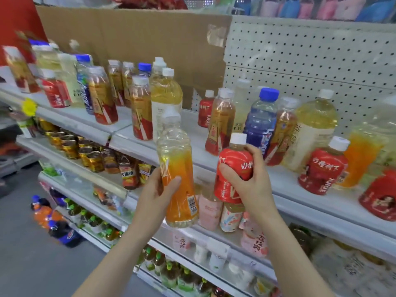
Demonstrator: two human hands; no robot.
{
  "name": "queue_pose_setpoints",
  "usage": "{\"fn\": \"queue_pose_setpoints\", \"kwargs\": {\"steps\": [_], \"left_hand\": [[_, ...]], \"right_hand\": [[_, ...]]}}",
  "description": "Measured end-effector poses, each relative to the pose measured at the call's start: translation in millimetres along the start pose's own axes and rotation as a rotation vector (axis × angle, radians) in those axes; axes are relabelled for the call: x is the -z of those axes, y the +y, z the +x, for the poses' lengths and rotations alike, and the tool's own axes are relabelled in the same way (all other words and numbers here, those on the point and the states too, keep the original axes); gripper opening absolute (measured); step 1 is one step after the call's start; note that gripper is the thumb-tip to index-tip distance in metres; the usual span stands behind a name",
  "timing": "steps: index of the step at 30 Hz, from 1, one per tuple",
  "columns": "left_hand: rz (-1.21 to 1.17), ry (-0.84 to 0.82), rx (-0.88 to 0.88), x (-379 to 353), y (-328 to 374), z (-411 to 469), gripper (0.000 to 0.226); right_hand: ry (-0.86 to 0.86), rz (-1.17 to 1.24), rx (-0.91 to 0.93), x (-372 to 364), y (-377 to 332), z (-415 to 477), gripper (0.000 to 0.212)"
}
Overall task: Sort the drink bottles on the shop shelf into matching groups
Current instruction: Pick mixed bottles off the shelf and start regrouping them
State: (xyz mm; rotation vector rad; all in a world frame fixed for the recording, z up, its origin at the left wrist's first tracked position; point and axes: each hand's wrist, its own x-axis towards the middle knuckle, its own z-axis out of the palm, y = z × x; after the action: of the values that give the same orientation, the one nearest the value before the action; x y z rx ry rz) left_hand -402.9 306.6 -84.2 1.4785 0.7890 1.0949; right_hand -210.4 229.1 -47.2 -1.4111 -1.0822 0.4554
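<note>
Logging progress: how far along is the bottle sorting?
Done: little; on the shelf a blue bottle stands between amber bottles. In hand: left hand grips an orange bottle, right hand a red bottle. Left: nearly all grouping.

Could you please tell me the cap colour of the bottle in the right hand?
The cap of the red bottle is white; the head view shows it.

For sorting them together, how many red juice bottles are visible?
5 red juice bottles: one in the right hand; four on the top shelf: far left, centre, right, and cut off at the right edge. Others may be hidden.
</note>
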Motion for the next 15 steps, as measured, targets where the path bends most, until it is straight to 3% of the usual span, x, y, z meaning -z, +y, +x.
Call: {"fn": "queue_pose_setpoints", "kwargs": {"steps": [6,10,15], "left_hand": [[0.022,0.032,-0.068,47.7,0.8,52.7,0.038],[-0.005,0.014,-0.060,80.7,-6.4,79.3,0.058],[-0.051,-0.076,-0.031,118.0,-17.0,112.5,0.060]], "right_hand": [[0.005,-0.112,0.045,-60.8,-4.2,55.2,0.067],[0.038,-0.192,0.028,-100.5,-4.0,81.0,0.072],[0.166,-0.415,0.022,-137.5,-7.1,97.0,0.075]]}}
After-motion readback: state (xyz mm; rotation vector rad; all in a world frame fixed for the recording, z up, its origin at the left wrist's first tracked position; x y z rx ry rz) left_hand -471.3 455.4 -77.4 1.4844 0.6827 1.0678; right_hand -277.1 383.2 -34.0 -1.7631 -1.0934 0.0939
